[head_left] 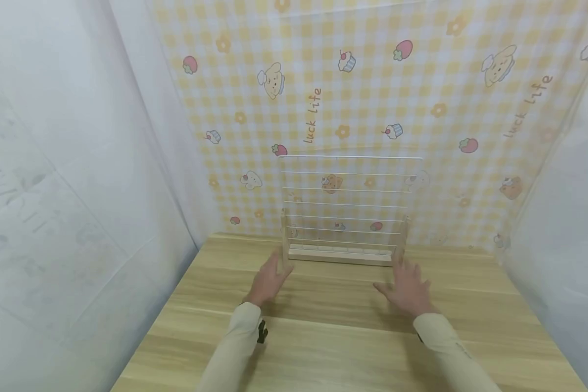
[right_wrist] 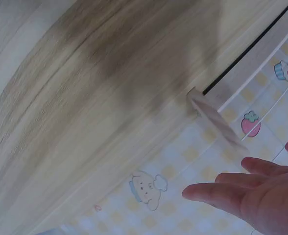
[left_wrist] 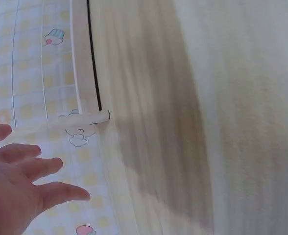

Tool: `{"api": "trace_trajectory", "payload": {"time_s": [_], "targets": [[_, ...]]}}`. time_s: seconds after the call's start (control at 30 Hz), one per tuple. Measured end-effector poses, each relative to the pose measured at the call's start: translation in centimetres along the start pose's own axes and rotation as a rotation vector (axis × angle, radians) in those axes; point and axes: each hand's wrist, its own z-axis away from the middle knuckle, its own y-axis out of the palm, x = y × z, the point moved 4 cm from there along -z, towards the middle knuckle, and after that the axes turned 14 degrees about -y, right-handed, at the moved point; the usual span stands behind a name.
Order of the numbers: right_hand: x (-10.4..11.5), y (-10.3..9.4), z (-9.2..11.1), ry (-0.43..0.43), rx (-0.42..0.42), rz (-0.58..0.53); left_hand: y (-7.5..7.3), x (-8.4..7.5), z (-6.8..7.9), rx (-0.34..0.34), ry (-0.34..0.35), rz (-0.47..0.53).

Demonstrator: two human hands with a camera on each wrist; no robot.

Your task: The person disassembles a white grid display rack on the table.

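A rack with thin white wires and a light wooden base stands upright at the back of the table, before the checked cloth. Its two short wooden side posts rise at the left and right ends. My left hand is beside the left post, its fingers spread. Near the right post is my right hand, also with fingers spread. In the left wrist view the left hand holds nothing, and in the right wrist view the right hand holds nothing. Whether fingertips touch the posts, I cannot tell.
The wood-grain table extends forward beneath both forearms. Behind the rack hangs a yellow checked cloth with cartoon prints. White sheets close off the left side and the right side.
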Motion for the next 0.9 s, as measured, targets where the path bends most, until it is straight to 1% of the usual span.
{"api": "trace_trajectory", "payload": {"time_s": [0.13, 0.23, 0.3, 0.4, 0.53, 0.63, 0.7, 0.77, 0.9], "targets": [[-1.0, -0.9, -0.2, 0.005, -0.024, -0.063, -0.5, -0.2, -0.8, -0.02, 0.003, 0.035], [-1.5, -1.6, -0.6, -0.006, -0.051, -0.08, -0.9, -0.4, -1.4, -0.016, -0.003, 0.09], [-1.9, -1.9, -0.9, -0.011, -0.063, -0.083, -1.1, -0.5, -1.7, -0.004, -0.014, 0.143], [-2.5, -2.2, -1.2, 0.0, -0.035, -0.116, -1.5, -0.5, -2.3, 0.004, -0.044, 0.231], [-3.4, -2.7, -1.8, 0.018, 0.005, -0.209, -2.3, -0.9, -3.2, -0.018, -0.052, 0.333], [-3.8, -3.7, -2.4, 0.024, -0.005, -0.28, -2.8, -1.4, -4.0, -0.018, -0.065, 0.367], [-3.9, -4.4, -2.8, 0.029, -0.012, -0.315, -3.1, -1.8, -4.5, -0.01, -0.088, 0.395], [-3.8, -5.1, -3.2, 0.04, -0.003, -0.348, -3.5, -2.2, -5.1, -0.011, -0.102, 0.416], [-3.8, -6.1, -3.8, 0.057, 0.021, -0.382, -4.0, -3.2, -6.3, -0.003, -0.107, 0.476]]}}
